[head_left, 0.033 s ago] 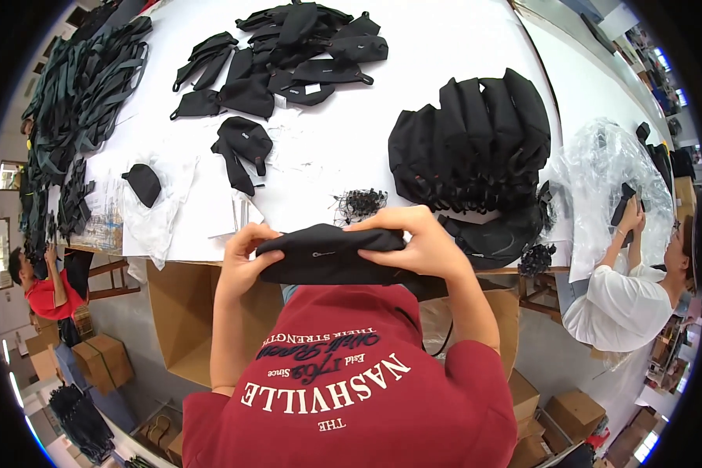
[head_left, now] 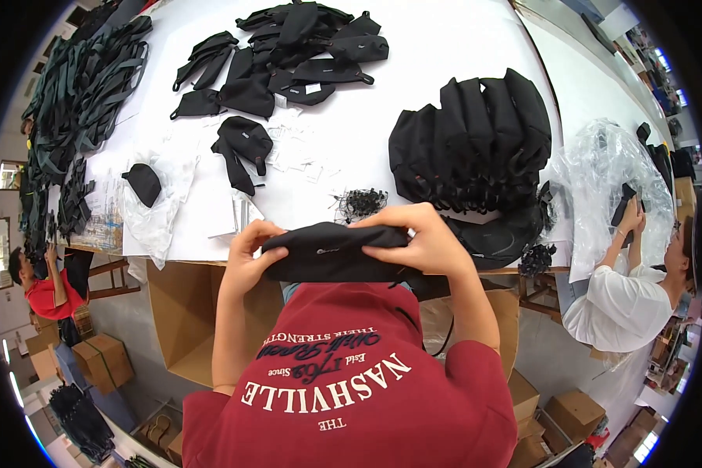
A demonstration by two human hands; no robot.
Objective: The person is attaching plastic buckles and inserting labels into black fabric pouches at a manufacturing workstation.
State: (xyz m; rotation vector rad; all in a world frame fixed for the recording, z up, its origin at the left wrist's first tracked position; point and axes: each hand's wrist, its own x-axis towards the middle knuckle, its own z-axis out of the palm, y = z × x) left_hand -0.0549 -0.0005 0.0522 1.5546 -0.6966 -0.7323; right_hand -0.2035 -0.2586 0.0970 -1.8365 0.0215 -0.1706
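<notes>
A: In the head view, what do the hands hold?
B: The left hand (head_left: pixel 247 256) and right hand (head_left: pixel 423 240) both clasp one black pouch (head_left: pixel 331 252), fingers curled over its ends, at the near edge of the white tabletop (head_left: pixel 444 62).
A: Nearby?
B: A row of black pouches (head_left: pixel 476 140) stands just beyond.

The person wears a dark red short-sleeved T-shirt (head_left: pixel 351 390) with white and black printed lettering.

Black pouch (head_left: pixel 331 253) lower edge hidden behind red shirt (head_left: pixel 351 390).
</notes>
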